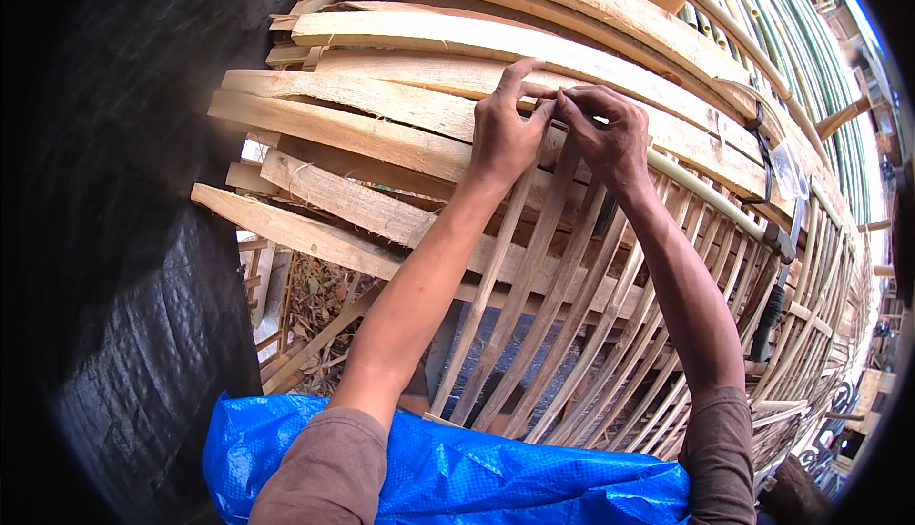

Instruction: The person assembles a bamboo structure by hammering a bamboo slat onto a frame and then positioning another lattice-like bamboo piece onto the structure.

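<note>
My left hand (509, 127) and my right hand (610, 134) meet over the stacked wooden planks (372, 130), thumbs and fingertips pinched together. Whatever lies between the fingertips is too small to make out. Just below the hands, the upper end of a thin bamboo slat (558, 196) reaches up towards them; I cannot tell whether they touch it. More narrow slats (572, 334) stand side by side between my forearms, sloping down towards a blue tarp (477, 468) across my lap.
To the right lie a hammer head (780, 242) and a black handle (768, 323). A pale bamboo pole (705, 191) crosses behind my right forearm. Black sheeting (133, 334) hangs along the left. Green bamboo poles (810, 96) lie at the far right.
</note>
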`<state>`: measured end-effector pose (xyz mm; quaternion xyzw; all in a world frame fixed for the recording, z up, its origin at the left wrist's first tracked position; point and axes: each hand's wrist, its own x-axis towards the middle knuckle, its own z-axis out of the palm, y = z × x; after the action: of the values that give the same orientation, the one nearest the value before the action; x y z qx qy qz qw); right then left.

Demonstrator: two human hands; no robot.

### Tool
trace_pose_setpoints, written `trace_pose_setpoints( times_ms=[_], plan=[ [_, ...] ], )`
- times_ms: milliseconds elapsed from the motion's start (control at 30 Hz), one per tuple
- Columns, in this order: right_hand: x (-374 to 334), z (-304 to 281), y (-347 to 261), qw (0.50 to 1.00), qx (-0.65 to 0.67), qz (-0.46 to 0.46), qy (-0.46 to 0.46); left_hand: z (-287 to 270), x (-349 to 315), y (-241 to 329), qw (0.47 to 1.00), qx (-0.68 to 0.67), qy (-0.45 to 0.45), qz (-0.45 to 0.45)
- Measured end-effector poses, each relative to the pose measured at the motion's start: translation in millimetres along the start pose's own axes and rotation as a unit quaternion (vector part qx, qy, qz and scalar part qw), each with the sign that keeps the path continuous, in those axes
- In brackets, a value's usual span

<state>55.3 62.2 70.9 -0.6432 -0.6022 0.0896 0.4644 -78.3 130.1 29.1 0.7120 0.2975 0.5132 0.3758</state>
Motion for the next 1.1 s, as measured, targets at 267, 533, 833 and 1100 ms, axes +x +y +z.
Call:
trace_pose_setpoints(
  times_ms=[267,533,833,1100],
  plan=[
    [-1.7,-0.8,-1.8,1.0,0.012,-0.012,0.004,0.8,1.8,1.9,0.999,0.013,0.021,0.039],
    [-2.1,-4.7,-2.9,1.0,0.031,0.002,0.007,4.0,-1.1,1.1,0.999,0.016,0.029,0.032],
    [-53.8,-126.8,-28.1,0.989,-0.118,-0.015,0.083,1.9,0.6,1.7,0.99,0.09,0.044,0.1],
    [-231.3,-240.7,-20.1,0.808,-0.429,0.399,0.056,6.7,-1.3,6.7,0.988,0.112,0.046,0.093]
  ],
)
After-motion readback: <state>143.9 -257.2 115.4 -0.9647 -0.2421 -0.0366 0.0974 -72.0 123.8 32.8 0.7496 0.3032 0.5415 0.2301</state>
